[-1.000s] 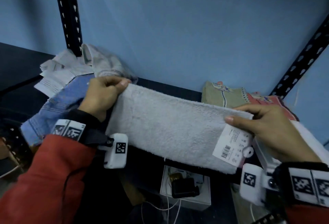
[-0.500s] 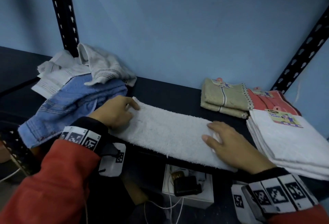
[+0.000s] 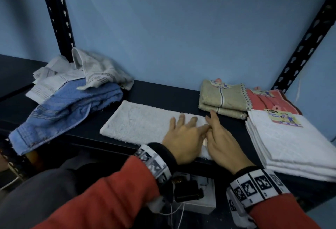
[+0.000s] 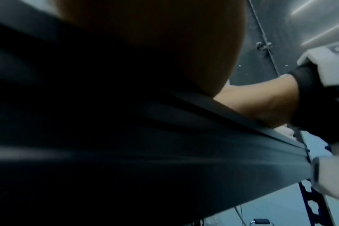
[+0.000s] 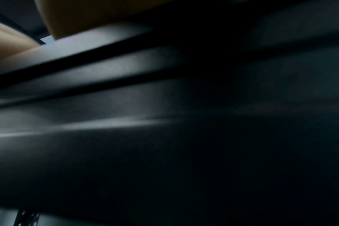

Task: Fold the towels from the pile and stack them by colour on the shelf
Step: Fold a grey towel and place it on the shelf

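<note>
Two hands [image 3: 183, 137], four folded stacks [image 3: 223, 99], one pile [image 3: 72, 90].

Left of the hands: the white towel [image 3: 145, 121] covers the shelf [image 3: 163, 92], and past it the loose pile [image 3: 72, 97] blocks
Behind the hands: a bare strip of shelf up to the blue wall [image 3: 181, 28]
Right of the hands: the beige stack [image 3: 223, 99] and white stack [image 3: 291, 141] stand near, only a narrow gap
Above: open
</note>
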Demonstrator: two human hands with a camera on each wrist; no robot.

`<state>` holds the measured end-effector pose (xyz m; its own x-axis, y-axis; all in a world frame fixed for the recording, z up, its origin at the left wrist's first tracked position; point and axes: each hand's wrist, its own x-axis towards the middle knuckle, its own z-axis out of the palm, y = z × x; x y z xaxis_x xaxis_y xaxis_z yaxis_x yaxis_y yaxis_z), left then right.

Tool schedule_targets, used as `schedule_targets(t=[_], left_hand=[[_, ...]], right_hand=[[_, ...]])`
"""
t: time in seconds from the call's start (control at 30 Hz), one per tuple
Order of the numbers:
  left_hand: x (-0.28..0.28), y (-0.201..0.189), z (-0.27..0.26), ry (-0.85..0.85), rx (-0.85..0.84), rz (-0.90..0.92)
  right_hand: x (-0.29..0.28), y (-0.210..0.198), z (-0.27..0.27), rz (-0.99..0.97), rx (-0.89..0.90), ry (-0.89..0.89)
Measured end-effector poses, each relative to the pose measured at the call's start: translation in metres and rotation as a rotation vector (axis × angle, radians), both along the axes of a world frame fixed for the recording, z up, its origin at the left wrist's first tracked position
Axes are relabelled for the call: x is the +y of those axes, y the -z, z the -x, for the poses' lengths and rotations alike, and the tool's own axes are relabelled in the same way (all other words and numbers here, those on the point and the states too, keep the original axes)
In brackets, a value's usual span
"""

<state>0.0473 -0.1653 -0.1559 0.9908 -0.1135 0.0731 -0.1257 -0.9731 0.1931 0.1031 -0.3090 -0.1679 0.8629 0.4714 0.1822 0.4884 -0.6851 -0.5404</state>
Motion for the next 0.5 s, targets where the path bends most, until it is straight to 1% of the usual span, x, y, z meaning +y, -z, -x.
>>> schedule_targets(t=[0.03, 0.1, 0.2, 0.3, 0.37, 0.43, 0.47, 0.5], left_hand=[[-0.006, 0.004, 0.0, -0.016, 0.021, -0.034], [0.005, 0.008, 0.001, -0.081, 0.075, -0.073], [0.051, 0.002, 0.012, -0.231, 0.189, -0.097], [0.101, -0.008, 0.028, -0.413, 0.244, -0.068], [0.116, -0.012, 0.032, -0.519, 0.28, -0.051], [0.113, -0.013, 0.03, -0.591, 0.254, -0.063], [0.106, -0.014, 0.026, -0.582, 0.213, -0.077], [0.094, -0.015, 0.022, -0.528, 0.164, -0.076]], right_hand=[[-0.001, 0.0, 0.0, 0.002, -0.002, -0.001], [-0.001, 0.002, -0.002, 0.044, -0.016, -0.008], [0.002, 0.004, -0.005, 0.128, -0.04, -0.013], [0.003, 0.008, -0.007, 0.158, -0.061, -0.017], [0.002, 0.01, -0.008, 0.158, -0.054, -0.012], [0.003, 0.01, -0.007, 0.147, -0.055, -0.01], [0.003, 0.01, -0.007, 0.138, -0.056, -0.008], [0.003, 0.01, -0.006, 0.13, -0.056, -0.006]])
